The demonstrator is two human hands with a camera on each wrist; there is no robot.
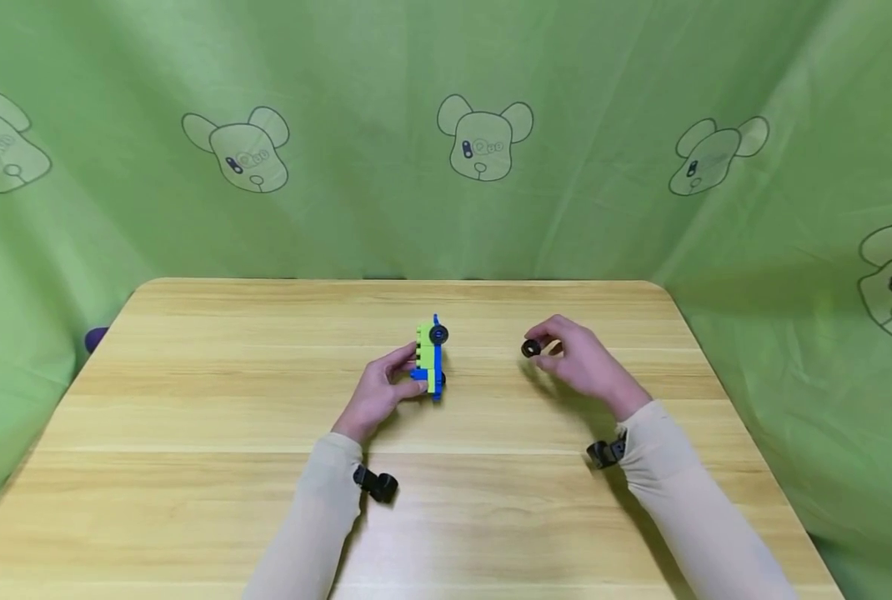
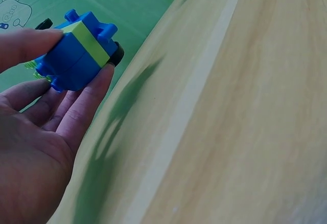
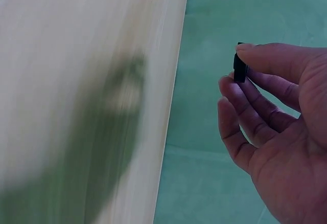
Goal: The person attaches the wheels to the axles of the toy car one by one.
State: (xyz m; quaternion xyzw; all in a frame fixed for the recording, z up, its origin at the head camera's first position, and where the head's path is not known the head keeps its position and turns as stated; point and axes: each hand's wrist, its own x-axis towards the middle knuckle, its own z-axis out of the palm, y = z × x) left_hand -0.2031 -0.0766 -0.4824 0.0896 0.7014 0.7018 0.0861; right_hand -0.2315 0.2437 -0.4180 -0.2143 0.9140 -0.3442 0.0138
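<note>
A toy car of blue and lime-green building blocks is held above the table by my left hand, thumb on one side and fingers on the other. Its end with blue and lime blocks faces the left wrist camera. One black wheel shows on the car's side, and part of another peeks out lower down. To the right, my right hand pinches a loose black wheel between thumb and fingers. From the right wrist, that wheel appears edge-on; the hands are apart.
Under both hands lies a wood-grain table with rounded far corners. A green curtain printed with bear heads hangs behind and beside it. Black wrist cameras are strapped to both sleeves. A purple object pokes out past the table's left edge.
</note>
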